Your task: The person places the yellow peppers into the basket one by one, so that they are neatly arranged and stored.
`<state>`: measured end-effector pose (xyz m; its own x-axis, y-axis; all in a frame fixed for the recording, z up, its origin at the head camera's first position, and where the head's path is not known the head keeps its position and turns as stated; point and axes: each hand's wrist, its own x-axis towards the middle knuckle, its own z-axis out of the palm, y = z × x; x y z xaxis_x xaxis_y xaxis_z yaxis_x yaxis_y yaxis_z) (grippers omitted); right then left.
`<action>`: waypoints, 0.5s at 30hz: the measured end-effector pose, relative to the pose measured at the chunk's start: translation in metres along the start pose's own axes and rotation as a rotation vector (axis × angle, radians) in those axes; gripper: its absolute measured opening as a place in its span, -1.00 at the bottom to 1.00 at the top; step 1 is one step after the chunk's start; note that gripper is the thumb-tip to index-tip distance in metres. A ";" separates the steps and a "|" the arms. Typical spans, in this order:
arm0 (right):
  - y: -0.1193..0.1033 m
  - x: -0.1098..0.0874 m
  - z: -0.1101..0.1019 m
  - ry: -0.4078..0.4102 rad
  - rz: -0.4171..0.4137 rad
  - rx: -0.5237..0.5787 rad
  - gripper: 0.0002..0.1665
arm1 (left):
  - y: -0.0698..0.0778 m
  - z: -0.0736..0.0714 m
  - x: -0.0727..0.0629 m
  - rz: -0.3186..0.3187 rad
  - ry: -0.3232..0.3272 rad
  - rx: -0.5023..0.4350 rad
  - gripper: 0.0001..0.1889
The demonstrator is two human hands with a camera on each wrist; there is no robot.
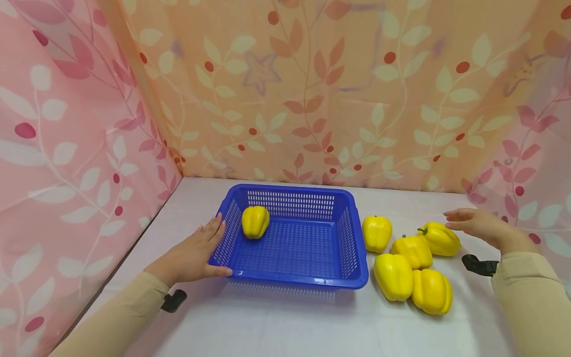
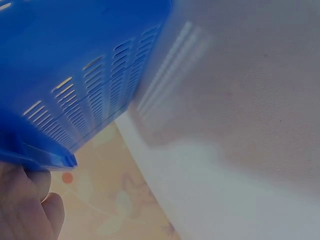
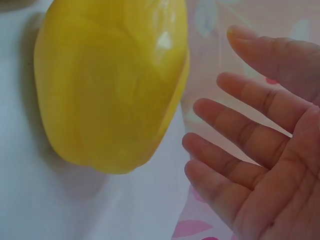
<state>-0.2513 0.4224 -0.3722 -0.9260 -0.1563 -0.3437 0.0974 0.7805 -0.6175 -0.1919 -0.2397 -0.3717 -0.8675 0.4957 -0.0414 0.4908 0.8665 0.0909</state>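
A blue perforated plastic basket (image 1: pixel 292 282) stands on the table, with one yellow bell pepper (image 1: pixel 256 222) inside near its left wall. My left hand (image 1: pixel 192 255) rests against the basket's left side, fingers straight along the rim and thumb at the near left corner. In the left wrist view, fingers (image 2: pixel 25 200) show right at the rim. My right hand (image 1: pixel 486 228) is held beside the rightmost bell pepper (image 1: pixel 440 239), fingers spread and nothing in them. The right wrist view shows a gap between that bell pepper (image 3: pixel 110 90) and the fingertips.
Several more yellow bell peppers lie grouped right of the basket: one by its right wall (image 1: pixel 376 233), one in the middle (image 1: pixel 412 251), and two nearer me, a left one (image 1: pixel 393 276) and a right one (image 1: pixel 431 291). Patterned curtains (image 1: pixel 308 99) enclose the white table (image 1: pixel 267 327).
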 end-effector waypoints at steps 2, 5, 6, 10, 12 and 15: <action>0.001 0.001 0.002 0.001 -0.002 0.002 -0.13 | -0.001 0.000 0.000 0.001 0.002 0.001 0.22; 0.001 0.002 0.005 -0.007 -0.001 0.000 -0.15 | -0.002 0.001 0.001 0.005 0.005 0.001 0.22; 0.001 0.003 0.006 -0.014 0.004 -0.001 -0.15 | -0.002 0.002 0.001 0.006 0.006 0.000 0.22; -0.002 0.005 0.010 -0.035 0.015 -0.007 -0.13 | -0.002 0.004 0.001 0.004 0.003 -0.002 0.23; -0.003 0.005 0.011 -0.033 0.013 -0.015 -0.13 | -0.002 0.004 0.001 0.004 0.005 -0.001 0.23; -0.004 0.005 0.012 -0.029 0.004 -0.034 -0.13 | -0.002 0.003 0.000 0.006 0.011 -0.004 0.22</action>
<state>-0.2519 0.4106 -0.3800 -0.9147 -0.1701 -0.3665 0.0882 0.8010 -0.5921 -0.1930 -0.2410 -0.3747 -0.8651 0.5006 -0.0303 0.4961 0.8631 0.0950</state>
